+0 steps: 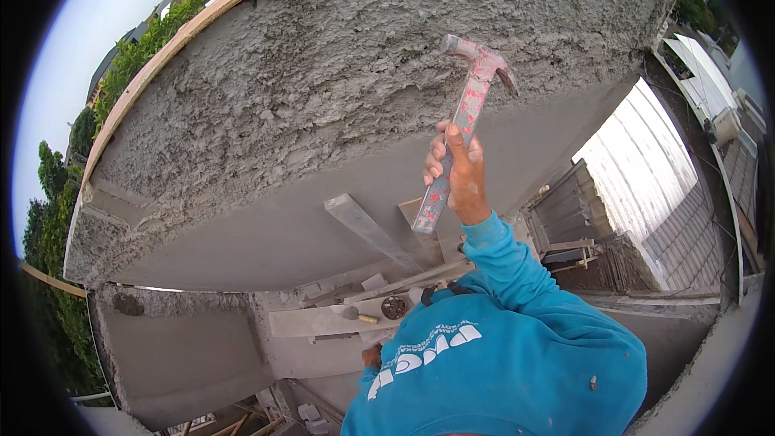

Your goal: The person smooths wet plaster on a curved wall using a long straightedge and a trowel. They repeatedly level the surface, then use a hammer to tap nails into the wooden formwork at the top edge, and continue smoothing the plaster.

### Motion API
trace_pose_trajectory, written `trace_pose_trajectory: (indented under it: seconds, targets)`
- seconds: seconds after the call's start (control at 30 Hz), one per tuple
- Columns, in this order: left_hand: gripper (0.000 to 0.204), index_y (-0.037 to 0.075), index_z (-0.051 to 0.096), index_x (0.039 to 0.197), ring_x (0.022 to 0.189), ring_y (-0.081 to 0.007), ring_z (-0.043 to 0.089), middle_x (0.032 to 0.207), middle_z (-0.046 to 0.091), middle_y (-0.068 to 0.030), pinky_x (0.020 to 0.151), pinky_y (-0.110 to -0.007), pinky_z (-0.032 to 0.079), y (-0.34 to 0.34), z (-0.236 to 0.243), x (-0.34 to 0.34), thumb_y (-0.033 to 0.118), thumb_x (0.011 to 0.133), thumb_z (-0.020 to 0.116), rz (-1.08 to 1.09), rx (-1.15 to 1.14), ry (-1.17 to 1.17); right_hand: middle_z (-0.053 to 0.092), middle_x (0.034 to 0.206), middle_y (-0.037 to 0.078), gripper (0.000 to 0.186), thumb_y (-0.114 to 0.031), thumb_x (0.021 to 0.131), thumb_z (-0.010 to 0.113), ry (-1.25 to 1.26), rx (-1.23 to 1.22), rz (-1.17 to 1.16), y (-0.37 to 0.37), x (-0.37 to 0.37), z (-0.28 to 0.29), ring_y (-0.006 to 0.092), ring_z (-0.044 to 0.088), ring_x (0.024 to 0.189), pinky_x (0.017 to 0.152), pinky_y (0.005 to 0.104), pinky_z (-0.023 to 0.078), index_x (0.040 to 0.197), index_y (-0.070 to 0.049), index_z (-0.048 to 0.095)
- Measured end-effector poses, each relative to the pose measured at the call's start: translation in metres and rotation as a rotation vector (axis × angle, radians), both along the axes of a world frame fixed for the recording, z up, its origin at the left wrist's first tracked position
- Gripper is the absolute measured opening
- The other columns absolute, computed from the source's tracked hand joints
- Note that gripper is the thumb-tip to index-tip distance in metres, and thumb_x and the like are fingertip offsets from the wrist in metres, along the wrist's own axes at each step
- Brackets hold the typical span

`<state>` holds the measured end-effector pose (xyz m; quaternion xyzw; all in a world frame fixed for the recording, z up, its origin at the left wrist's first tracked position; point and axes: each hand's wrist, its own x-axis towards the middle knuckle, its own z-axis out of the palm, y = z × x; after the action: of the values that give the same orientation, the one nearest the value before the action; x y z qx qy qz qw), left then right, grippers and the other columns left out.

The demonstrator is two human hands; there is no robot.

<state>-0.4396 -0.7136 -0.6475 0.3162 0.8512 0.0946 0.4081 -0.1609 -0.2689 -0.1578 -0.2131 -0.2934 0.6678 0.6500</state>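
My right hand [462,173] is raised in front of the wall, its fingers wrapped round the handle of a claw hammer [471,105]. The hammer has worn red paint and grey mortar stains, with its head pointing up. Behind it stretches a band of rough grey mortar [323,56] along the upper wall. Low by my body, my left hand [372,356] shows only in part beside a plank [303,323]; its fingers are too hidden to read. On that plank lie a trowel [367,319] with a wooden handle and a round container [394,307] with dark contents.
A wooden batten [206,20] runs along the wall's upper edge. Below the rough mortar the surface [242,246] is smooth. Two boards, one a grey timber [367,226], stand slanted under it. At right is a pale corrugated roof [642,161]; greenery [56,218] grows at left.
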Motion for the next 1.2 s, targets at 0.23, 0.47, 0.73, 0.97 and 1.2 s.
trace_pose_trajectory:
  seconds: [0.23,0.47,0.73,0.97,1.2]
  targets:
    - [0.04,0.005,0.063,0.124,0.102,-0.0354,0.073,0.125,0.069,-0.0204,0.092,-0.05,0.054,0.053,0.076,-0.015,0.031,0.095,0.062,-0.241,0.031,-0.018,0.05,0.077,0.004,0.04,-0.039,0.104,0.06,0.176,0.097,-0.173,0.042,-0.03,0.025,0.0115,0.052,0.055,0.047,0.0311,0.05,0.115,-0.006,0.042]
    - [0.039,-0.007,0.062,0.12,0.098,-0.0315,0.072,0.123,0.069,-0.0178,0.079,-0.043,0.059,-0.017,0.01,-0.055,0.024,0.096,0.062,0.138,0.026,-0.15,0.048,0.079,0.004,0.039,-0.039,0.103,0.062,0.4,-0.009,-0.159,0.023,-0.103,0.056,0.0145,0.051,0.058,0.05,0.0354,0.049,0.11,-0.009,0.039]
    - [0.038,0.0,0.064,0.124,0.099,-0.0305,0.072,0.121,0.07,-0.0133,0.08,-0.045,0.055,-0.017,0.007,-0.041,0.022,0.094,0.063,-0.109,-0.1,-0.098,0.047,0.079,0.003,0.042,-0.041,0.102,0.063,0.469,-0.026,-0.173,0.023,-0.109,0.061,0.0148,0.05,0.058,0.05,0.0357,0.048,0.109,-0.009,0.038]
    - [0.038,0.005,0.066,0.127,0.1,-0.0296,0.071,0.119,0.071,-0.0094,0.081,-0.046,0.052,0.007,0.015,-0.067,0.021,0.092,0.063,-0.226,0.133,-0.08,0.046,0.08,0.003,0.041,-0.041,0.102,0.064,0.492,-0.074,0.012,-0.002,-0.129,0.065,0.0142,0.049,0.059,0.051,0.0361,0.047,0.109,-0.009,0.038]
    - [0.038,0.005,0.066,0.126,0.103,-0.028,0.07,0.118,0.071,-0.0078,0.08,-0.043,0.052,0.074,0.082,-0.046,0.019,0.091,0.064,0.684,0.164,-0.506,0.045,0.079,0.001,0.039,-0.042,0.102,0.063,0.51,-0.045,-0.103,0.008,-0.13,0.073,0.0134,0.049,0.058,0.05,0.0355,0.047,0.104,-0.011,0.039]
